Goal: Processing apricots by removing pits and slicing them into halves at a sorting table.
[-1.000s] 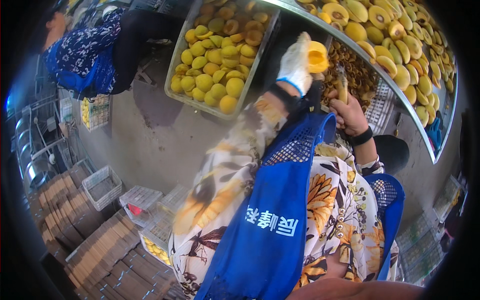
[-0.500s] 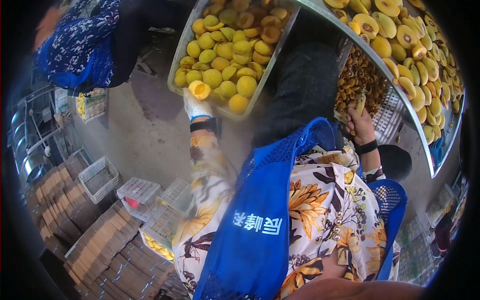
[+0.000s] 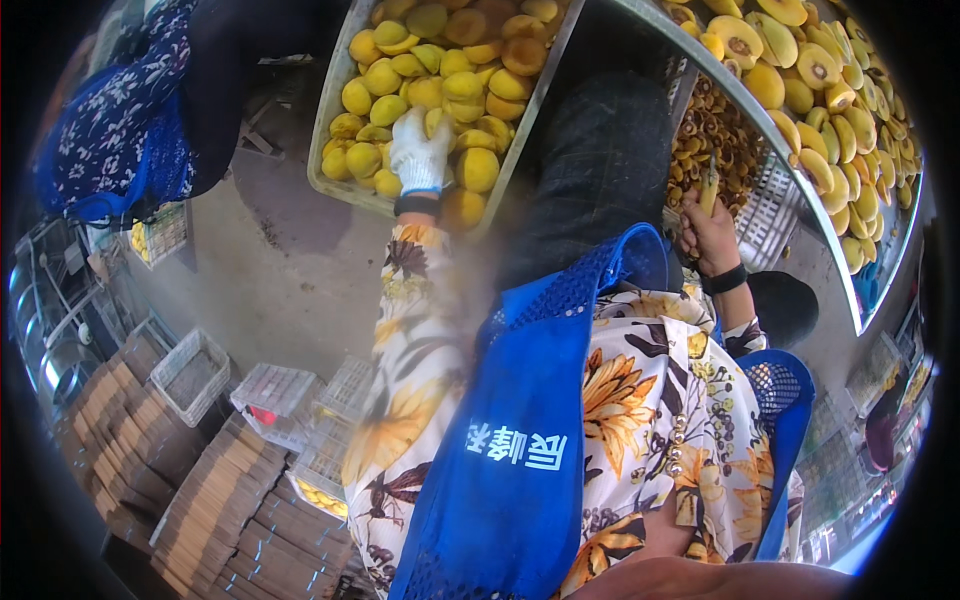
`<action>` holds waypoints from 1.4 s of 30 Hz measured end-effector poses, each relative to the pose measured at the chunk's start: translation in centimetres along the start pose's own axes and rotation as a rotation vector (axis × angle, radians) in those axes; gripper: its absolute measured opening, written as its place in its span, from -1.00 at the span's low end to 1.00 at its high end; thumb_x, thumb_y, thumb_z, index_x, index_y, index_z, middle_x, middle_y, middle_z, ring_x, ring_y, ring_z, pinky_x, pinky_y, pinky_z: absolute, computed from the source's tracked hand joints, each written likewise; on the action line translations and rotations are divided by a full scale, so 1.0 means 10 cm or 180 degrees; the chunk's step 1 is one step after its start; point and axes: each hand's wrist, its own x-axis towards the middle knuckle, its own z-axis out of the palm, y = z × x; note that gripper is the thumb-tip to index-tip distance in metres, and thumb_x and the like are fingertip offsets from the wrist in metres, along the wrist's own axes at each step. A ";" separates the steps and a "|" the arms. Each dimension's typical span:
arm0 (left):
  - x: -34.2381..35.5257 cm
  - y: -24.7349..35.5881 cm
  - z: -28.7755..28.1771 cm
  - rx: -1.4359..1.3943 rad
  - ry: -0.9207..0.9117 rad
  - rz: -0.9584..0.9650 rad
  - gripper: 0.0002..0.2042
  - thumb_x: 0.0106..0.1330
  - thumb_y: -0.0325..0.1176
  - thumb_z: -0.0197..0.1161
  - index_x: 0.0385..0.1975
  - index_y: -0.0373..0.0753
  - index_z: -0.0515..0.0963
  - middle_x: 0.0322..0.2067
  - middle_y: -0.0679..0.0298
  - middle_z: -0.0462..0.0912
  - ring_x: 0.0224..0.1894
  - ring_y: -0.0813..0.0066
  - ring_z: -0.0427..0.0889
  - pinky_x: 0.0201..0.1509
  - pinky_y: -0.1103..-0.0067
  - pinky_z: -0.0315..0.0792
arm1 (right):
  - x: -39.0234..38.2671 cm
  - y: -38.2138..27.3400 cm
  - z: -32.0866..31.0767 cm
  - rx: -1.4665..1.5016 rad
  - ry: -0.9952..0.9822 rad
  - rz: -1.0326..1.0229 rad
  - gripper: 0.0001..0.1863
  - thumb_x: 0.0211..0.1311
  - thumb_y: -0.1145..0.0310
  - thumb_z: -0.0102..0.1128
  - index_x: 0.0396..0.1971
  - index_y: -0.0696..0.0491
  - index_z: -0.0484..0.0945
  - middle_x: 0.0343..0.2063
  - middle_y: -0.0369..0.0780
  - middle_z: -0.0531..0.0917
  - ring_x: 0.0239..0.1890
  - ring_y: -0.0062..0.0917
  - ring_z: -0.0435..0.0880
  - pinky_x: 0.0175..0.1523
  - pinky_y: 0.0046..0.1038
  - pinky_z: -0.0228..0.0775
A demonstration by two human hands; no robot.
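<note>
Left hand [image 3: 417,157] hovers low, fruit half [image 3: 433,123] at its fingertips, gripped or loose I can't tell, piled fruit [image 3: 478,170] just beneath, gentle touch best, right hand [image 3: 709,235] clutching a slim tool [image 3: 709,192]!

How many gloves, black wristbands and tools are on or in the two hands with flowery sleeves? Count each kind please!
White glove: 1, on the left hand
Black wristbands: 2
Thin tool: 1, in the right hand
Total: 4
</note>
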 end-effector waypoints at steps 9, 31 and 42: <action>-0.30 0.05 -0.06 0.0357 -0.0917 0.0326 -0.67 0.05 -0.21 0.20 -0.17 -0.12 0.41 -0.28 0.01 0.46 -0.29 0.05 0.49 -0.26 0.33 0.42 | 0.01 -0.11 0.09 -0.0120 0.0149 0.0057 -0.86 0.12 0.38 0.06 -0.37 0.05 0.32 -0.68 -0.35 0.34 -0.81 -0.73 0.24 -0.74 -0.65 0.12; 0.34 0.12 0.11 0.1541 -0.1566 0.0796 -0.70 0.12 -0.18 0.12 -0.19 -0.16 0.39 -0.25 0.08 0.43 -0.20 0.01 0.45 -0.18 0.29 0.39 | 0.02 -0.18 0.20 -0.0385 0.0051 0.0043 -0.87 0.13 0.37 0.04 -0.40 0.07 0.33 -0.74 -0.35 0.34 -0.84 -0.72 0.22 -0.75 -0.64 0.09; 0.63 -0.06 0.38 0.1382 -0.0147 0.0366 -0.42 0.23 0.10 -0.19 0.13 -0.20 0.19 0.16 -0.01 0.13 0.16 0.03 0.15 0.18 0.18 0.02 | 0.01 -0.11 0.15 -0.0173 0.0102 0.0121 -0.89 0.12 0.40 0.05 -0.41 0.07 0.34 -0.75 -0.35 0.33 -0.87 -0.73 0.20 -0.79 -0.65 0.05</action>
